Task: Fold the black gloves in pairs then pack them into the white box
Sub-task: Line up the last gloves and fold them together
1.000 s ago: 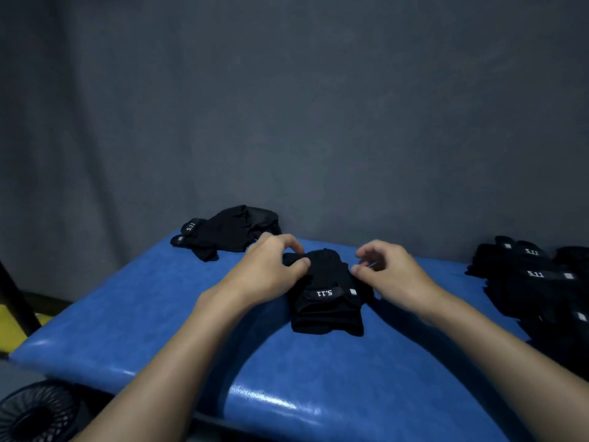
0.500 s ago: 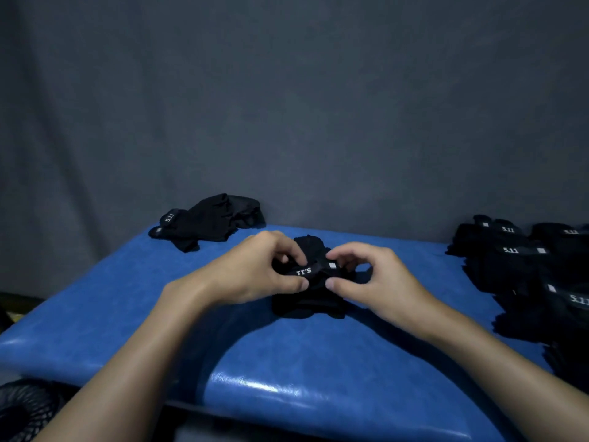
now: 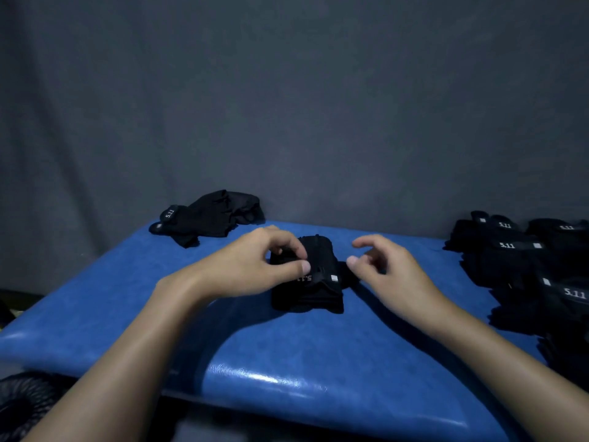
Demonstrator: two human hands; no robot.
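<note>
A folded pair of black gloves point(image 3: 318, 293) with a "5.11" wrist strap lies in the middle of the blue padded table point(image 3: 287, 362). My left hand point(image 3: 251, 266) grips the bundle's left top, with the thumb pressed on the strap and the fingers curled over the far edge. Just right of the bundle hovers my right hand point(image 3: 382, 269), its fingers loosely curled and holding nothing. A loose black glove pair point(image 3: 210, 218) lies at the table's back left. No white box is in view.
A pile of several black gloves point(image 3: 522, 269) covers the table's right end. A grey fabric backdrop point(image 3: 287, 122) hangs right behind the table. A dark round fan point(image 3: 22, 406) sits on the floor at the bottom left.
My right hand has let go of the strap and drawn back to the right. The left hand still holds the bundle, which now lies flatter on the table.
</note>
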